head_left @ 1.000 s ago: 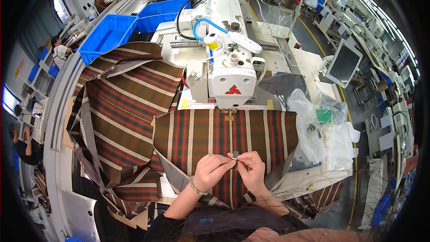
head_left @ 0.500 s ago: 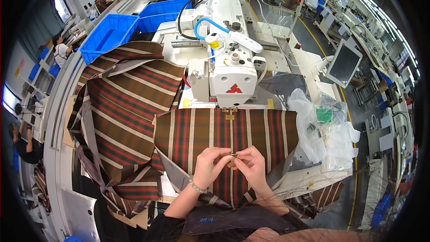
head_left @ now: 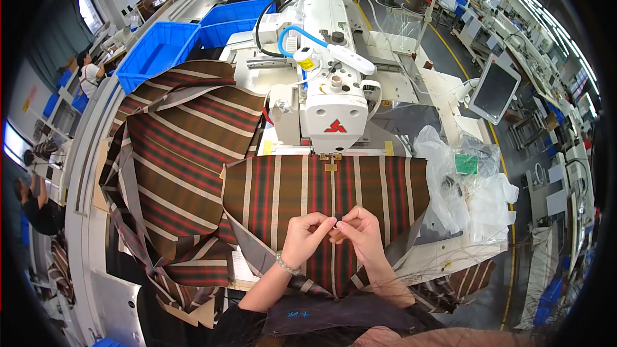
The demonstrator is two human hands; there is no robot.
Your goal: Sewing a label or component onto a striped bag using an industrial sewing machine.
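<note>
The left hand [head_left: 307, 239] and the right hand [head_left: 365, 234] meet over the near part of a striped fabric panel [head_left: 257, 199]. Each grip is nearly closed, thumb against fingers, and the 2 together pinch a small dark piece [head_left: 339, 217] between their tips; the fingers cover much of it, so its full shape cannot be told. The piece is by the panel's pale central stripe; whether it touches the cloth cannot be told. A beaded bracelet [head_left: 286, 265] is worn just near of the left hand. The panel's far edge lies at a white sewing machine [head_left: 334, 115]. To the left is a heap of striped fabric [head_left: 180, 167], with 2 blue bins [head_left: 157, 58] beyond its far side. On the right, crumpled plastic bags [head_left: 488, 202] lie on the pale surface [head_left: 450, 255].
</note>
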